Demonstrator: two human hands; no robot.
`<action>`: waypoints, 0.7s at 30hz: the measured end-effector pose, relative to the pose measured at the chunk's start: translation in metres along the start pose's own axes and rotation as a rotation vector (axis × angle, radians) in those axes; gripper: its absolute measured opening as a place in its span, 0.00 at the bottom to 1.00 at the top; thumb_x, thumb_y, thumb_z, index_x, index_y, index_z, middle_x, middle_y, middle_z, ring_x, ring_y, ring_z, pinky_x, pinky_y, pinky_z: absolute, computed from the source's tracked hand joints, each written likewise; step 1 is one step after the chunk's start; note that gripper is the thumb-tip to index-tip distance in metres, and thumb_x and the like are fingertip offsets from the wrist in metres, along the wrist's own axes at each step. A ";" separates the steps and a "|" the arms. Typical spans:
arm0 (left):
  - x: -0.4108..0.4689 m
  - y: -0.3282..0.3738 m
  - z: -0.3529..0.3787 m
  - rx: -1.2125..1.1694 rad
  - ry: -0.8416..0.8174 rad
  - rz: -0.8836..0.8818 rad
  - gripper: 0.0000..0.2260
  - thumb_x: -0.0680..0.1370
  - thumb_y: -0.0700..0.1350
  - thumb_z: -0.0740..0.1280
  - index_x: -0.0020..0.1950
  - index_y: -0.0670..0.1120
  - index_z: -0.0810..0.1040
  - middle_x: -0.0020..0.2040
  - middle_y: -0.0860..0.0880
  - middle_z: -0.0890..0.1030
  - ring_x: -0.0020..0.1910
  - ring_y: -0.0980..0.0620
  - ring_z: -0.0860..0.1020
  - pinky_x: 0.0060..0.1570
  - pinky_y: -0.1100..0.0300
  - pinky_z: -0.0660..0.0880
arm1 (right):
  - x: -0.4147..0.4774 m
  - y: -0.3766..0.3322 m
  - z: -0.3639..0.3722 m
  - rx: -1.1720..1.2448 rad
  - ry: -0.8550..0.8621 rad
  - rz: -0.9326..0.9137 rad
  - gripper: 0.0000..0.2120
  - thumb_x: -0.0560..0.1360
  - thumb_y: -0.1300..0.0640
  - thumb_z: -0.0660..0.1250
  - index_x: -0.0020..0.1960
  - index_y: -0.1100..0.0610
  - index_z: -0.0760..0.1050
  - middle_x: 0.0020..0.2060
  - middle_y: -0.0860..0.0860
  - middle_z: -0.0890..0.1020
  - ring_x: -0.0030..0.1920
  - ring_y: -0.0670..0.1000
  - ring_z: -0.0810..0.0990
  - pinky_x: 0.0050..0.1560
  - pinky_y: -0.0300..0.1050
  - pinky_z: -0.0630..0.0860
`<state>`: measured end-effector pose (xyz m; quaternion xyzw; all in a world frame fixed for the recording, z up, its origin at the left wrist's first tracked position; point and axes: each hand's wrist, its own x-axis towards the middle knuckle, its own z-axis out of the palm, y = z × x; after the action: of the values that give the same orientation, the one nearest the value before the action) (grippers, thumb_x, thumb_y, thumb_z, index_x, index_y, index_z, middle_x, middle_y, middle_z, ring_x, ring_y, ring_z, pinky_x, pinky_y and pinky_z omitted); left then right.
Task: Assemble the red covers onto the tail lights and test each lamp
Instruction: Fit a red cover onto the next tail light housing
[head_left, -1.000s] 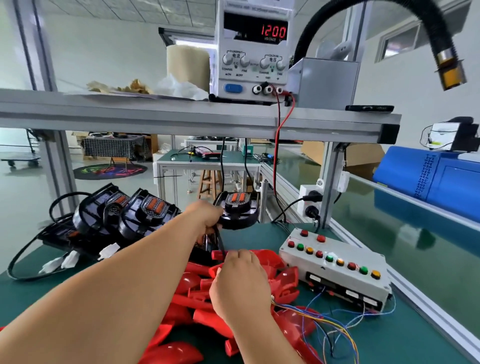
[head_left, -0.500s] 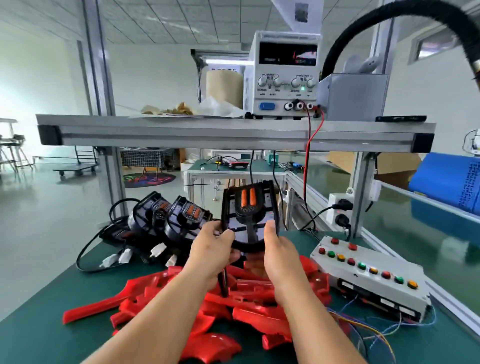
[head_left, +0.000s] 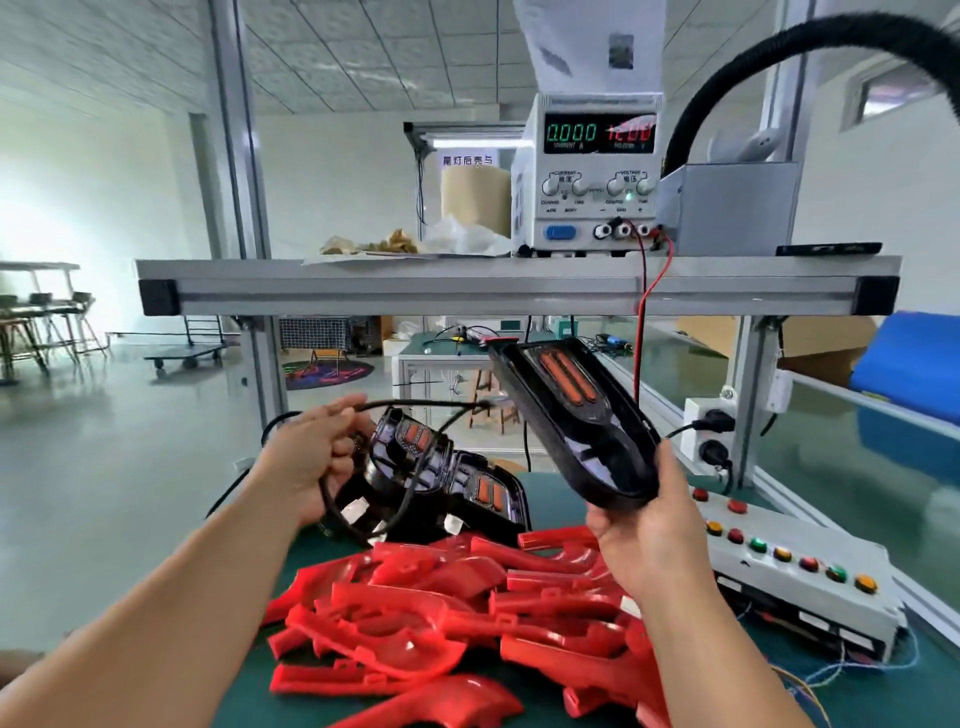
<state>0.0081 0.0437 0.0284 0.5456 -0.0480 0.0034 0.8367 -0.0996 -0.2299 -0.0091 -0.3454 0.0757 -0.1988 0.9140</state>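
My right hand (head_left: 649, 530) holds a black tail light (head_left: 576, 415) up off the tabletop (head_left: 872, 696); the fingers are curled round its lower, rounded end with the thumb up along the right edge; the lamp tilts away to the upper left, its two orange strips facing me; it has no red cover on it. My left hand (head_left: 311, 457) is closed round a black cable (head_left: 415, 405); one run of it goes across from my fingers toward the top end of the held lamp, and a loop hangs down below my palm; just where it joins the lamp is blurred.

Behind that loop a row of other tail lights (head_left: 447, 473) lies on the tabletop, dark housings with orange inserts, touching one another, small white connectors beside them. In front of them, between my forearms, is a loose heap of red covers (head_left: 441, 613), overlapping every which way; neither hand touches it.

To the right of the heap sits a white control box (head_left: 795, 577) with a row of red, yellow and green buttons, thin coloured wires trailing from its near end. On the aluminium shelf (head_left: 467, 296) above stands a power supply (head_left: 592, 176); its green digits read 0.000, its red ones are smeared but look like 12.00; a red lead (head_left: 641, 338) drops from its terminals behind the held lamp.
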 end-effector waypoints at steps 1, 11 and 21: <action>0.004 0.004 -0.005 0.026 0.013 0.033 0.11 0.82 0.38 0.58 0.55 0.46 0.80 0.34 0.51 0.80 0.22 0.62 0.65 0.16 0.71 0.62 | 0.000 -0.004 -0.002 0.038 -0.020 0.028 0.17 0.80 0.42 0.58 0.44 0.52 0.78 0.29 0.49 0.81 0.22 0.47 0.75 0.20 0.35 0.66; 0.006 0.027 -0.050 0.697 0.147 0.469 0.07 0.75 0.42 0.71 0.52 0.52 0.83 0.43 0.56 0.82 0.42 0.53 0.77 0.41 0.65 0.70 | -0.010 -0.031 -0.019 0.060 -0.444 0.262 0.24 0.74 0.40 0.62 0.37 0.59 0.84 0.23 0.52 0.79 0.18 0.49 0.76 0.16 0.35 0.69; 0.002 0.047 -0.077 0.085 0.320 -0.020 0.04 0.81 0.48 0.63 0.50 0.53 0.77 0.42 0.53 0.79 0.40 0.57 0.76 0.50 0.46 0.70 | -0.008 -0.037 -0.022 -0.127 -0.411 0.225 0.27 0.79 0.44 0.56 0.42 0.62 0.86 0.42 0.60 0.86 0.41 0.58 0.87 0.34 0.50 0.82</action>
<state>0.0136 0.1329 0.0408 0.5732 0.0914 0.0839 0.8099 -0.1248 -0.2646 -0.0009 -0.4247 -0.0613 -0.0161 0.9031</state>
